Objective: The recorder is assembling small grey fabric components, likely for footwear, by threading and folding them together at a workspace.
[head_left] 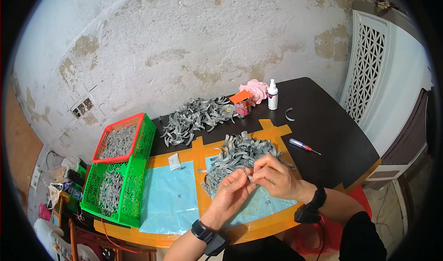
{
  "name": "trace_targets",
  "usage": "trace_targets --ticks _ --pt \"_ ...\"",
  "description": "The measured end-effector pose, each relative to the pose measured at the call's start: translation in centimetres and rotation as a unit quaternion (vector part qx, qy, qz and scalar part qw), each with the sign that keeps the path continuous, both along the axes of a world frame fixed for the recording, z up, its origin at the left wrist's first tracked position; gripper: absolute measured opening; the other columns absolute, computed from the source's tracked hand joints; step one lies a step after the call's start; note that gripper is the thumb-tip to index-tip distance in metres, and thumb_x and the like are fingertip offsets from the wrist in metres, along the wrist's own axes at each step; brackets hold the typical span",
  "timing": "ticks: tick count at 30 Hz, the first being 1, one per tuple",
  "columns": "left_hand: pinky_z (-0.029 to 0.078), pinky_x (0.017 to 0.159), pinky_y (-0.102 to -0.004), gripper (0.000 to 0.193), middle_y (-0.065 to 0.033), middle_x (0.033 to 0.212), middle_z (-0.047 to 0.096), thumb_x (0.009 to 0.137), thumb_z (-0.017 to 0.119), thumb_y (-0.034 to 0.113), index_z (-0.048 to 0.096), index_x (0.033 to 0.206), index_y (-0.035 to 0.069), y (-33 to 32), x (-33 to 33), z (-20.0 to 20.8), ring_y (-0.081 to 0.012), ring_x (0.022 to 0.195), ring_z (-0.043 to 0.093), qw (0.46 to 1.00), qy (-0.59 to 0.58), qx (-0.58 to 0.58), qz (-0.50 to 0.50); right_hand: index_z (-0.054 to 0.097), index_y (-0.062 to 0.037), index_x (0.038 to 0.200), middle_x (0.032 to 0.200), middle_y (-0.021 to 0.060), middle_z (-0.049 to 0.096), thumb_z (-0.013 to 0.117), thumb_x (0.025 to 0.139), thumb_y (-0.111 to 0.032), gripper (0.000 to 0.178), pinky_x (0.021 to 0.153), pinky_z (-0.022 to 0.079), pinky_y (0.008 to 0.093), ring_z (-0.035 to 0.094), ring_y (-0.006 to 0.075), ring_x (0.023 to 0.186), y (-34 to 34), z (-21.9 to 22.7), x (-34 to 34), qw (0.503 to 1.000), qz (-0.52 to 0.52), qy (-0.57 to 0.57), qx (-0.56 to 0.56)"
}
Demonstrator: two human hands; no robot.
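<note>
My left hand (230, 192) and my right hand (279, 180) meet over the near part of the table, fingertips almost touching. Both are closed in a pinch on a small grey strip (248, 175), mostly hidden by the fingers. Just beyond them, a loose heap of curved grey strips (242, 151) lies on a light-blue sheet (270, 204). A second pile of grey strips (196, 118) spreads along the wall side of the table. Each wrist wears a black strapped device.
At left, a red basket (140, 122) rests on a green basket (146, 145); both contain small grey pieces. Another blue sheet (168, 201) bears a white packet (175, 162). A can (242, 107), pink cloth (256, 90), white bottle (273, 97) and screwdriver (300, 144) stand or lie beyond.
</note>
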State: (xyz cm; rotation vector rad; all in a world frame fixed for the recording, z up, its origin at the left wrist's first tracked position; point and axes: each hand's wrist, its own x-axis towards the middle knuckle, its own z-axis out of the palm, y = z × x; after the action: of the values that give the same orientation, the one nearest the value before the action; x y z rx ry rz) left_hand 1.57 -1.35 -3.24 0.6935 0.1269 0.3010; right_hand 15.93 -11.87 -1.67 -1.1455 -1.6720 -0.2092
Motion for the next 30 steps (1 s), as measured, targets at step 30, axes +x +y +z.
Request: trace_targets --ticks 30 --pt "0.051 0.075 -0.0237 0.008 -0.0051 0.097 0.064 0.086 0.065 0.005 0.058 0.090 0.005 1.2 0.1 -1.3 -0.0115 0.081 0.060 0.996 0.020 0.039 0.073 0.055 -0.0019 0.090 0.090 0.0053 0.050 0.058 0.086 0.002 0.007 0.062 0.045 0.0249 0.053 0.0110 0.075 -0.3 0.0 0.1 0.934 0.136 0.250 -0.218"
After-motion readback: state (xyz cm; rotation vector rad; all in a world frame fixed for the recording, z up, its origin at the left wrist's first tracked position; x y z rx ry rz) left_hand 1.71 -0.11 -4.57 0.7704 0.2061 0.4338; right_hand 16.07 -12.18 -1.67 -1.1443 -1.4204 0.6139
